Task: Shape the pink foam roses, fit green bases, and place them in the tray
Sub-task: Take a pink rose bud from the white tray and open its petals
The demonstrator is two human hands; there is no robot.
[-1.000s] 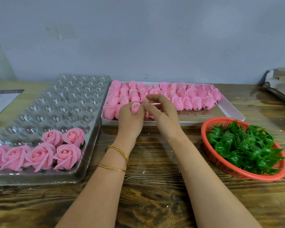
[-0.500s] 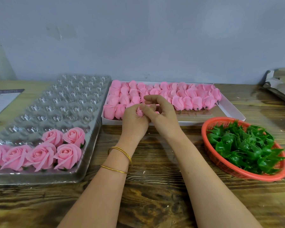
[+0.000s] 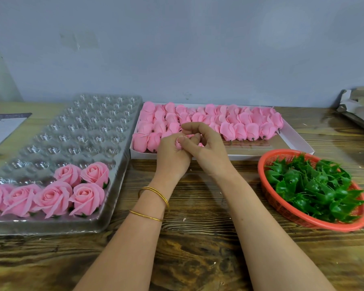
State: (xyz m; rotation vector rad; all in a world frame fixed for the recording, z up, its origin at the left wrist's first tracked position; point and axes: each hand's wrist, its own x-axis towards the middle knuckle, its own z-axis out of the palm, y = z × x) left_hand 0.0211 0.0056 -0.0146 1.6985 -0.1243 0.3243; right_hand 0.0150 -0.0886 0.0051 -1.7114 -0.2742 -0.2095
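Cupping the pink bud (image 3: 178,143) in our left hand (image 3: 171,158) at the front edge of the white box (image 3: 250,157), we pinch its petals with our right hand (image 3: 207,152). We should peel outward gently; foam probably tears.

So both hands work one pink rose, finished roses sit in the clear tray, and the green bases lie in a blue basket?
Not quite: the head view shows the basket holding the green bases is red, not blue. Left hand and right hand do work one pink rose; the rest stands too.
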